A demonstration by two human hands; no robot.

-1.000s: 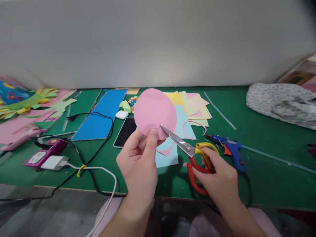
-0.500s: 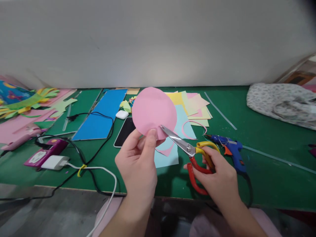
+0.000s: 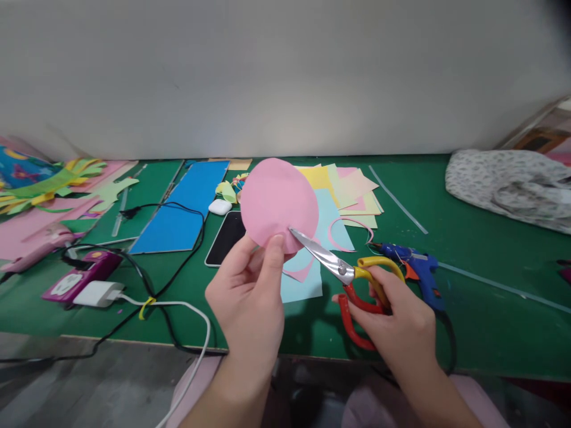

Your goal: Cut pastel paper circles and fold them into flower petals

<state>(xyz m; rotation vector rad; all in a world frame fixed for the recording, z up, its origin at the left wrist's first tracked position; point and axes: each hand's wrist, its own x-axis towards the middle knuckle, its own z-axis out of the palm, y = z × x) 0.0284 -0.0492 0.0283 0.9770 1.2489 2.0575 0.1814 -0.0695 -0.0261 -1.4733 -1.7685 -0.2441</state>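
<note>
My left hand (image 3: 252, 291) pinches the lower edge of a pink paper circle (image 3: 279, 199) between thumb and fingers, holding it up above the table. A pair of scissors (image 3: 332, 261) with one yellow and one red handle is in my right hand (image 3: 399, 318), fingers through and around the handles. The blade tips lie against the lower part of the circle, just right of my left thumb; one blade is in front of the paper. Behind the circle lie a light blue sheet (image 3: 306, 288) and a curved pink offcut (image 3: 301, 272).
On the green table (image 3: 491, 333), a blue glue gun (image 3: 414, 267) lies right of the scissors. To the left are a phone (image 3: 225, 238), a blue board (image 3: 181, 208), a purple power strip (image 3: 84, 276) and tangled cables. Colored papers (image 3: 352, 190) sit behind; a patterned cloth (image 3: 504, 187) is far right.
The paper circle has turned very slightly in my left hand. My right hand and the scissor handles have shifted a little to the right.
</note>
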